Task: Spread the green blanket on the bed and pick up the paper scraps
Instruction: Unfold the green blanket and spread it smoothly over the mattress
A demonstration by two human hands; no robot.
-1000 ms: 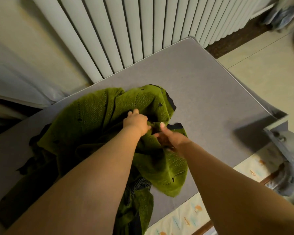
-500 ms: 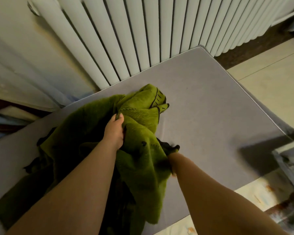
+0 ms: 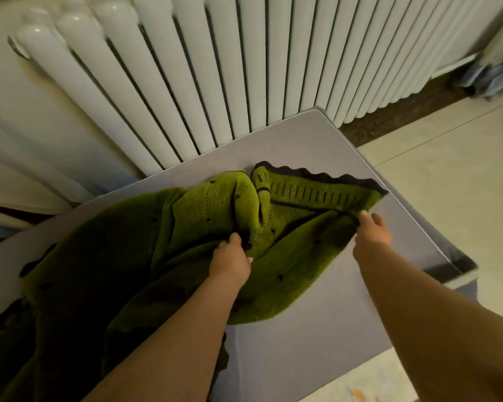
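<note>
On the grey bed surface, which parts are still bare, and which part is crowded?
Bare: the strip of grey bed surface between the forearms, and the far right corner beyond the right hand. Crowded: the left half, under the bunched green knitted blanket that the left hand grips.

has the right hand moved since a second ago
Yes. The right hand has carried the green blanket's edge out toward the bed's right edge, away from the left hand, opening the fabric.
</note>
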